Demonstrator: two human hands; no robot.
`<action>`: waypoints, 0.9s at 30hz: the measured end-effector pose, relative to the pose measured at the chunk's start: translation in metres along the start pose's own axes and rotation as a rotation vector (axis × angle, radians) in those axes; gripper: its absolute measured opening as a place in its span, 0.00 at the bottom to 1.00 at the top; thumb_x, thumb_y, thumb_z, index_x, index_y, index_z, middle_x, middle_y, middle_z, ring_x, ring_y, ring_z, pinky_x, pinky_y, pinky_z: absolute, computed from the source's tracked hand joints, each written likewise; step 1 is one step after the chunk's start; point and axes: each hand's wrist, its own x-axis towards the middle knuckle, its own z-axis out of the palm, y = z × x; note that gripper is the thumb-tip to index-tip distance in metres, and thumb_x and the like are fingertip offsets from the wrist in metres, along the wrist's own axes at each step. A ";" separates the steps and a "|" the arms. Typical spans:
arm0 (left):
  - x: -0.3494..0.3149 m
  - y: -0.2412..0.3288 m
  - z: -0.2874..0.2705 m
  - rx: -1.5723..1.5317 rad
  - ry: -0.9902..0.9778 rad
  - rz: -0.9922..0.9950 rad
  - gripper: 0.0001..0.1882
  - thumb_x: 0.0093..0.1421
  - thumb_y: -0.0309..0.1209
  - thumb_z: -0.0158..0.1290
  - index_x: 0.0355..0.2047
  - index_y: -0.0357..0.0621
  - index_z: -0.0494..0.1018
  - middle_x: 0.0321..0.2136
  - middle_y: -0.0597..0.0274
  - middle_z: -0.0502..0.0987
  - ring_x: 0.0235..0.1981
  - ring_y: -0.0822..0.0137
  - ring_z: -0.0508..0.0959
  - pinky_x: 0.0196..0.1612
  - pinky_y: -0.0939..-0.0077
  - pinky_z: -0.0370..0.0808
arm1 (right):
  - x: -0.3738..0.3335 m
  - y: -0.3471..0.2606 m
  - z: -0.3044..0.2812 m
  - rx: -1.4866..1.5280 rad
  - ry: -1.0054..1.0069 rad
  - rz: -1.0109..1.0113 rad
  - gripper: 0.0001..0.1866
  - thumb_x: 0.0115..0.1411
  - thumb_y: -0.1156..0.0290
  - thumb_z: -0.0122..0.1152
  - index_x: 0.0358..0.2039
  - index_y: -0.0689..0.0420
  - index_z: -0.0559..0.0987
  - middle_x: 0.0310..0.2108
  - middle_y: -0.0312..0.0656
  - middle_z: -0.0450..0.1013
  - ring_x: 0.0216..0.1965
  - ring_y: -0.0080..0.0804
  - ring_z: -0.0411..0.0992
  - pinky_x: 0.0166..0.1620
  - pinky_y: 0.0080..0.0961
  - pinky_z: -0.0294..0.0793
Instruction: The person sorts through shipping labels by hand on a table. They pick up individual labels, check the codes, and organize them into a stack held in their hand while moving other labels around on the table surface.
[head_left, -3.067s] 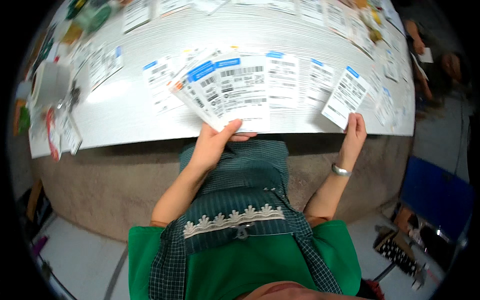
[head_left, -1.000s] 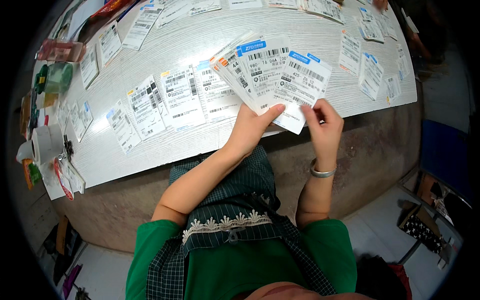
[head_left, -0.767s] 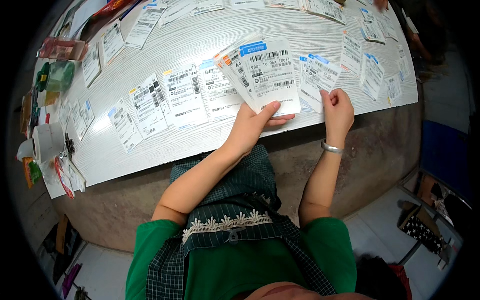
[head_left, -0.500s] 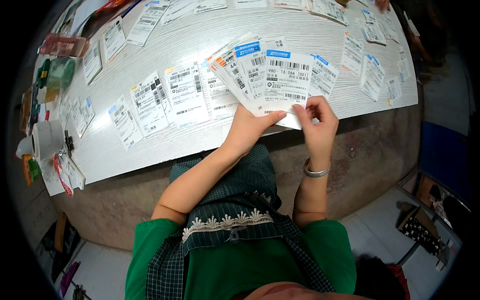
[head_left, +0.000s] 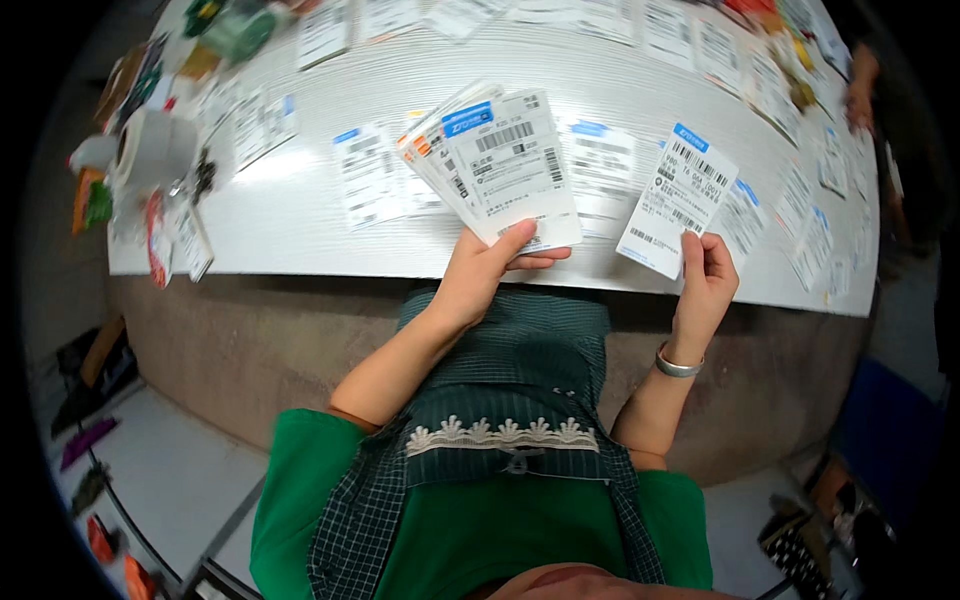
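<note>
- Single slip (head_left: 680, 190), one: white, printed, blue band on top, leaning right; up and to the left of the right fingertips, above the table (head_left: 290, 245). From here I cannot tell whether it touches the papers beneath.
- Right hand (head_left: 709, 280): I have thumb and fingers pinched to paper thickness on the slip's lower right part.
- Fan of slips (head_left: 515, 165), one bundle: rising from the left grip, well apart from the single slip; orange marks on the leaves behind.
- Left hand (head_left: 478, 272): I have the thumb across the bundle's lower edge and fingers underneath, parted only by its thickness.
- Step in hand, as I judge it: one slip handled separately, the bundle held in reserve.
- Next move, my judgement: it calls for a light, flat right pinch and a firm left thumb, lest the fan slide.
- Table slips, several: one group left of the fan (head_left: 368, 178), one between the two grips (head_left: 603, 160), one just behind the right hand (head_left: 744, 215).
- Far row of slips (head_left: 668, 35): beyond both grips, blurred.
- White roll (head_left: 160, 148): well left of the left grip.
- Co-worker's hand (head_left: 860, 103): beyond the right grip, at the table's far right edge.
</note>
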 end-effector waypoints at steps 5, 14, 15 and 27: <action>-0.050 0.022 -0.079 -0.044 0.351 0.180 0.20 0.59 0.26 0.44 0.48 0.24 0.58 0.42 0.45 0.70 0.35 0.56 0.77 0.34 0.77 0.78 | -0.031 -0.006 0.087 -0.121 -0.334 0.037 0.09 0.53 0.74 0.58 0.20 0.61 0.70 0.14 0.28 0.59 0.18 0.14 0.54 0.21 0.14 0.52; -0.129 0.033 -0.181 -0.116 0.747 0.458 0.17 0.55 0.21 0.49 0.46 0.29 0.64 0.39 0.52 0.72 0.35 0.65 0.76 0.32 0.78 0.79 | -0.074 -0.041 0.275 -0.485 -0.733 -0.404 0.13 0.53 0.61 0.56 0.19 0.56 0.73 0.17 0.39 0.70 0.18 0.34 0.68 0.21 0.27 0.64; -0.129 0.032 -0.180 -0.140 0.737 0.440 0.17 0.55 0.21 0.49 0.45 0.29 0.64 0.39 0.52 0.72 0.35 0.65 0.76 0.32 0.78 0.79 | -0.072 -0.041 0.289 -0.540 -0.738 -0.424 0.13 0.53 0.60 0.55 0.19 0.56 0.73 0.17 0.39 0.70 0.17 0.34 0.69 0.21 0.27 0.65; -0.117 0.024 -0.185 -0.115 0.589 0.457 0.19 0.54 0.23 0.50 0.46 0.29 0.64 0.39 0.52 0.73 0.36 0.65 0.76 0.34 0.78 0.77 | -0.108 -0.066 0.282 -0.404 -1.000 -0.404 0.13 0.49 0.63 0.62 0.18 0.58 0.72 0.14 0.36 0.67 0.14 0.27 0.64 0.20 0.21 0.62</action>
